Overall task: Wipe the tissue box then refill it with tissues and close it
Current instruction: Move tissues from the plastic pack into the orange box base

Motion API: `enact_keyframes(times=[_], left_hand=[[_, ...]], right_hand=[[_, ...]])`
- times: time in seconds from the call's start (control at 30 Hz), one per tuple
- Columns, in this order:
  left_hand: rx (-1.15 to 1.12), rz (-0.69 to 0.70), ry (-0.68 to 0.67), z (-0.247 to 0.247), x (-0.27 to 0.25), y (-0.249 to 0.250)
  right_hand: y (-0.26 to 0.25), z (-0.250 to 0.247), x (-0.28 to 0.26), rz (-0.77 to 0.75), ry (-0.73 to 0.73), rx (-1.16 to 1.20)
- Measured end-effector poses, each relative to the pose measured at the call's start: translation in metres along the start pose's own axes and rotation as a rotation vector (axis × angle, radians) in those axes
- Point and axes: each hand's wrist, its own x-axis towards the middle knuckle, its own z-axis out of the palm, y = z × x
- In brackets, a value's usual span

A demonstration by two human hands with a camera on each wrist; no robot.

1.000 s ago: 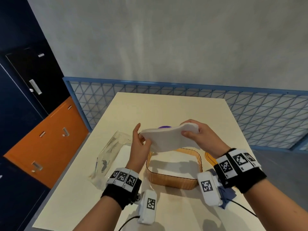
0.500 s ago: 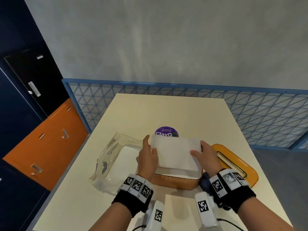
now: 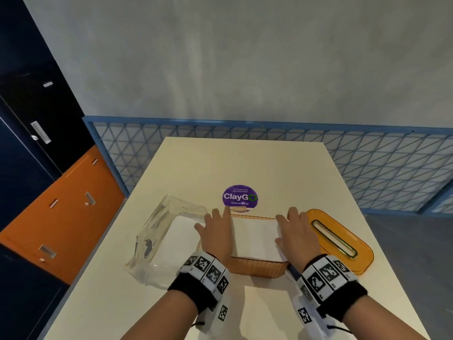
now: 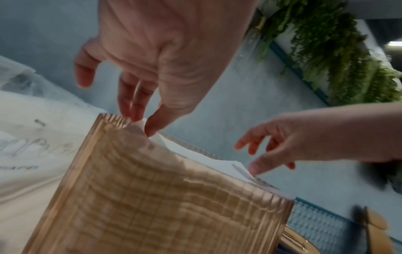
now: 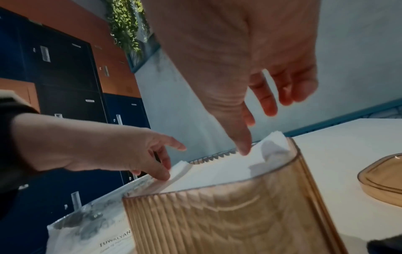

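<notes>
An amber ribbed tissue box (image 3: 257,268) (image 4: 156,197) (image 5: 228,218) stands open on the table with a white stack of tissues (image 3: 255,238) (image 4: 195,151) (image 5: 208,173) lying in it. My left hand (image 3: 217,230) (image 4: 150,72) rests with straight fingers on the stack's left edge. My right hand (image 3: 295,231) (image 5: 250,80) rests likewise on its right edge, thumb tip touching the tissues. The amber lid (image 3: 339,239) (image 5: 383,180) with its slot lies flat to the right of the box.
A clear plastic tissue wrapper (image 3: 161,239) (image 5: 91,228) with more white tissues lies left of the box. A purple round sticker (image 3: 239,198) sits beyond it. A dark blue cloth (image 3: 293,272) peeks out under my right wrist. A blue mesh railing (image 3: 367,168) borders the table.
Both hands carried the tissue stack down from above the box into it, then let go of their grip and flattened onto its edges.
</notes>
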Motion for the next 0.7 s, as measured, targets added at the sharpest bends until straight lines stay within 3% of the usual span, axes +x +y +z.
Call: enact_keyframes(times=[0.07,0.17,0.27,0.4,0.57,0.63,0.7], left_hand=[[0.076,0.162,0.057,-0.004,0.002,0.001],[0.139,0.398,-0.177,-0.007,0.008,0.001],[0.189,0.378,-0.381,-0.004,0.012,-0.008],[0.208,0.368,-0.443,0.001,0.019,-0.019],[0.249,0.398,-0.374,0.0,0.02,-0.024],[0.156,0.393,-0.218,-0.007,0.019,-0.029],[-0.065,0.283,0.014,-0.014,0.021,-0.04]], right_hand=[[-0.001,-0.003,0.005,-0.143,0.002,-0.018],[0.0,0.002,0.012,-0.281,-0.268,-0.058],[0.006,0.014,0.017,-0.224,-0.476,-0.075],[0.007,0.02,0.016,-0.181,-0.508,-0.115],[0.003,0.009,0.01,-0.135,-0.482,-0.149],[0.002,0.002,0.009,-0.109,-0.389,-0.143],[0.004,0.0,0.009,-0.088,-0.202,-0.131]])
